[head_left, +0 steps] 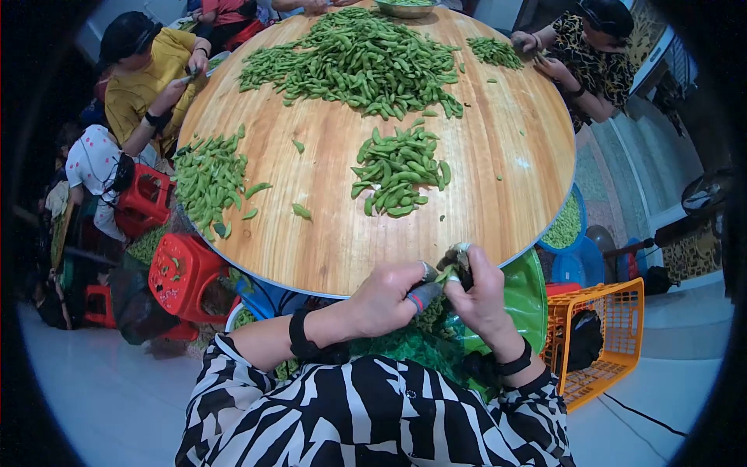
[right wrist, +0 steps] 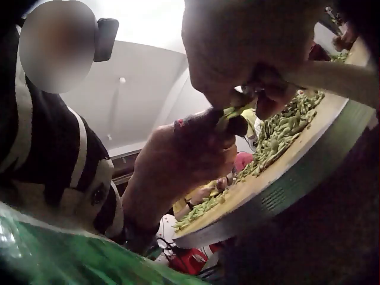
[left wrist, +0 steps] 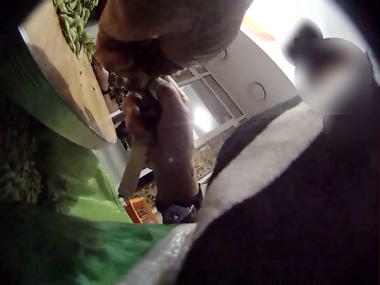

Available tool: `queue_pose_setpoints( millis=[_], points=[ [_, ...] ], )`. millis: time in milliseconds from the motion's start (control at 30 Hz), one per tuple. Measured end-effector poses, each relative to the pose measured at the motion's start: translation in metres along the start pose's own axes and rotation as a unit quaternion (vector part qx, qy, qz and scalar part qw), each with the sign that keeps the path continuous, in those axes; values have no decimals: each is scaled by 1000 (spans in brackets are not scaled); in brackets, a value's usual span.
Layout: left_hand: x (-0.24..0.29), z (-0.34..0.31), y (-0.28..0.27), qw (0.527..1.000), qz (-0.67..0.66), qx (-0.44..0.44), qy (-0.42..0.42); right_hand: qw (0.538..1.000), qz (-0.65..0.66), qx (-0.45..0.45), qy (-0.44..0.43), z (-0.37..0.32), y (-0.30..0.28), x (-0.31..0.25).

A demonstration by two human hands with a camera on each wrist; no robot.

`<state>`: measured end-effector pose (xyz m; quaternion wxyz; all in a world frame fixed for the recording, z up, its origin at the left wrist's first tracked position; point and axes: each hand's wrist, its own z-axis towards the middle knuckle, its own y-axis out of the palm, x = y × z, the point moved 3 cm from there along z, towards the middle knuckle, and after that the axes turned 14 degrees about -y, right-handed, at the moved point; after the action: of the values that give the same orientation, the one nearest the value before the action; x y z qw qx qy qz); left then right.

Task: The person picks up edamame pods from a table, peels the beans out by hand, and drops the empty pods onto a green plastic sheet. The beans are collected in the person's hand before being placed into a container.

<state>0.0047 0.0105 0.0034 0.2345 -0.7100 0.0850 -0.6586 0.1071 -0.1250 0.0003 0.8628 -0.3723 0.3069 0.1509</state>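
Observation:
In the head view, my left hand [head_left: 389, 296] and right hand [head_left: 481, 296] meet just off the table's near edge. A green soybean pod [head_left: 445, 274] is pinched between them, its end showing at the fingertips. The right wrist view shows the pod [right wrist: 233, 111] held by the left hand [right wrist: 184, 148] below and the right hand [right wrist: 249, 47] above. Dark coverings wrap some fingertips, one with a red band. Shelled green beans [head_left: 429, 315] lie beneath the hands. In the left wrist view, the left hand [left wrist: 172, 29] covers most of the pod.
A small pod pile [head_left: 401, 171] lies ahead on the round wooden table [head_left: 311, 249], with a large heap [head_left: 366, 62] behind it. Another pile [head_left: 208, 183] sits left. An orange crate [head_left: 603, 335] stands right, red stools [head_left: 187, 276] left. Other people sit around the table.

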Motion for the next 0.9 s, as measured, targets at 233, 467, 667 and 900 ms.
queue_pose_setpoints(
  millis=[233,467,667,900],
  points=[
    [-11,-2,13,988,-50,-88,-115,997,-10,-39,-60,-9,-9,-15],
    [-13,1,25,994,-21,-81,-73,989,-42,-82,-114,-13,-9,-35],
    [-16,1,31,986,-49,-145,-72,989,-62,-85,-102,-13,-13,-33],
    [-7,-7,14,892,-292,-222,-263,996,-38,-73,-30,-19,-22,-25]
  ],
)
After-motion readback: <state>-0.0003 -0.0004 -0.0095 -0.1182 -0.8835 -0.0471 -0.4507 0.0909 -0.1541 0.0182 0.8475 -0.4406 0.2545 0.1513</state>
